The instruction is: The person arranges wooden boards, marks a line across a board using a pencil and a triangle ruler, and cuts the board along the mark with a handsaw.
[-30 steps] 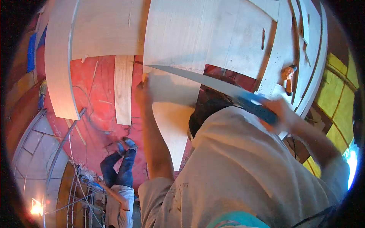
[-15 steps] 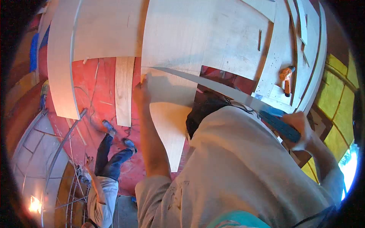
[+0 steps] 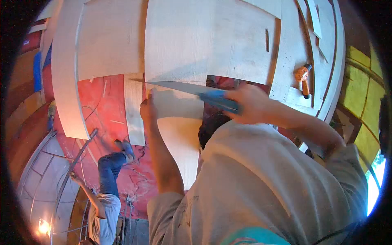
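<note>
My right hand (image 3: 250, 105) is wrapped round the blue and dark handle of a handsaw (image 3: 184, 88). The saw's blade lies across a pale plywood board (image 3: 181, 38), its tip close to the board's left edge. A thin line or kerf runs across the board beside the blade. My left hand (image 3: 148, 109) grips the left edge of the board's near part, just below the blade's tip; some fingers are hidden. That near part narrows toward my body.
An orange cordless drill (image 3: 303, 77) lies on boards at the right. A narrow plank (image 3: 134, 110) hangs over the red floor (image 3: 110, 102). At lower left another person (image 3: 107, 204) stands near a metal frame (image 3: 69, 169). A bright lamp (image 3: 44, 227) glows at the corner.
My right hand has pushed the saw forward and left, from beside my body to near the board. My left hand keeps its grip. The other person has shifted their legs and arm.
</note>
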Action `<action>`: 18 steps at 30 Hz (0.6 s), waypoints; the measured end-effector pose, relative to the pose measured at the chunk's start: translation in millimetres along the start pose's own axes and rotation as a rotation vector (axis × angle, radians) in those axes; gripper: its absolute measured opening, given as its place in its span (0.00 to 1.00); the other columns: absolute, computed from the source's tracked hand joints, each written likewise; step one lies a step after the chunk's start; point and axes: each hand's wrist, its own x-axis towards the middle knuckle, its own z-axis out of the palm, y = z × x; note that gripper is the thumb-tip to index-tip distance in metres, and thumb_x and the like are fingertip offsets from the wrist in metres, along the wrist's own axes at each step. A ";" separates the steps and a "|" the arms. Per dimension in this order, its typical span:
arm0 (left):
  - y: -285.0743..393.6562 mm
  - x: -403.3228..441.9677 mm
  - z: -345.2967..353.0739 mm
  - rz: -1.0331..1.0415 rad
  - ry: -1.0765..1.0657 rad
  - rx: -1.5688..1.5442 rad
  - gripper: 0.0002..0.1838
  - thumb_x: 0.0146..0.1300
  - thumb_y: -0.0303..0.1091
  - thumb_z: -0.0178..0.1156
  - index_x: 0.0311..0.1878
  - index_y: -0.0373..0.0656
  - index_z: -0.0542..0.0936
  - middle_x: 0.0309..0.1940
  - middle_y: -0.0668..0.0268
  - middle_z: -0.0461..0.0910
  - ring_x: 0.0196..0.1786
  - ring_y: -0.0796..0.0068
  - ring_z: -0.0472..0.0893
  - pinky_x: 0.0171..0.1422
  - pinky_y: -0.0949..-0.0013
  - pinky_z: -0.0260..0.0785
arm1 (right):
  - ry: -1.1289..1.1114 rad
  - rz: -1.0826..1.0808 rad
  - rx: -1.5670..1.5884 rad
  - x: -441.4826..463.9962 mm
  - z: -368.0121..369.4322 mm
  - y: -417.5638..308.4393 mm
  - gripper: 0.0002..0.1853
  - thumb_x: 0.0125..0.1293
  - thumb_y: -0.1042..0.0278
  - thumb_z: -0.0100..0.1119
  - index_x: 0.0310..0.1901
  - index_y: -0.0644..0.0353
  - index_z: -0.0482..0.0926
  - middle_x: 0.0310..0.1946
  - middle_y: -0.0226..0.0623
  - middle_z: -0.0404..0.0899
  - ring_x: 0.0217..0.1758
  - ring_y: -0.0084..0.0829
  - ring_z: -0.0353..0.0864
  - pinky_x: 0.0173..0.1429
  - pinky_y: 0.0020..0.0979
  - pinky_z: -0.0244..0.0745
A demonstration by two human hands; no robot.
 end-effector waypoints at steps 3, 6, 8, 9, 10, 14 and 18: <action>-2.4 -5.8 1.3 0.039 0.036 -0.055 0.45 0.65 0.77 0.51 0.46 0.35 0.87 0.42 0.40 0.86 0.51 0.38 0.83 0.58 0.47 0.72 | -0.087 0.167 0.204 -116.8 -53.5 3.7 0.11 0.54 0.65 0.69 0.38 0.56 0.80 0.27 0.44 0.82 0.32 0.49 0.86 0.37 0.46 0.80; 1.8 -8.5 0.0 0.050 0.039 -0.050 0.45 0.65 0.77 0.52 0.45 0.33 0.87 0.42 0.39 0.86 0.51 0.37 0.83 0.58 0.47 0.71 | -0.123 0.133 0.194 -136.8 -67.5 -9.2 0.11 0.54 0.66 0.69 0.38 0.56 0.80 0.27 0.44 0.82 0.31 0.48 0.86 0.37 0.45 0.80; 4.5 -10.9 -2.0 0.029 0.062 -0.021 0.45 0.65 0.76 0.53 0.45 0.32 0.87 0.42 0.39 0.86 0.51 0.37 0.83 0.58 0.47 0.71 | -0.082 0.145 0.135 -95.5 -50.8 -4.1 0.20 0.57 0.67 0.67 0.52 0.59 0.86 0.28 0.43 0.84 0.29 0.40 0.87 0.38 0.36 0.80; 15.9 -16.0 -8.3 -0.017 0.028 -0.006 0.46 0.65 0.76 0.53 0.45 0.32 0.87 0.42 0.39 0.86 0.52 0.37 0.83 0.58 0.46 0.71 | -0.030 -0.012 0.087 -50.0 -17.9 14.8 0.14 0.59 0.66 0.66 0.47 0.57 0.86 0.27 0.42 0.84 0.28 0.40 0.87 0.37 0.38 0.80; 23.7 -19.9 -9.3 -0.062 -0.003 0.001 0.46 0.65 0.76 0.53 0.46 0.32 0.87 0.42 0.38 0.86 0.52 0.36 0.83 0.59 0.45 0.71 | -0.020 0.020 0.105 12.6 11.1 14.8 0.12 0.60 0.64 0.66 0.44 0.56 0.86 0.27 0.43 0.84 0.29 0.40 0.88 0.38 0.40 0.82; -13.1 6.6 5.7 0.124 0.122 -0.013 0.46 0.65 0.77 0.53 0.44 0.32 0.87 0.40 0.38 0.85 0.52 0.37 0.83 0.57 0.46 0.71 | 0.004 -0.077 0.025 153.9 65.7 -26.7 0.14 0.60 0.58 0.65 0.42 0.57 0.86 0.32 0.50 0.87 0.38 0.53 0.87 0.46 0.50 0.82; -11.4 12.9 3.2 0.085 0.046 0.099 0.48 0.65 0.78 0.51 0.50 0.32 0.87 0.45 0.36 0.85 0.54 0.36 0.83 0.61 0.48 0.72 | 0.021 -0.057 0.022 85.7 39.8 -14.4 0.15 0.60 0.58 0.65 0.46 0.55 0.86 0.34 0.49 0.87 0.38 0.54 0.87 0.45 0.50 0.82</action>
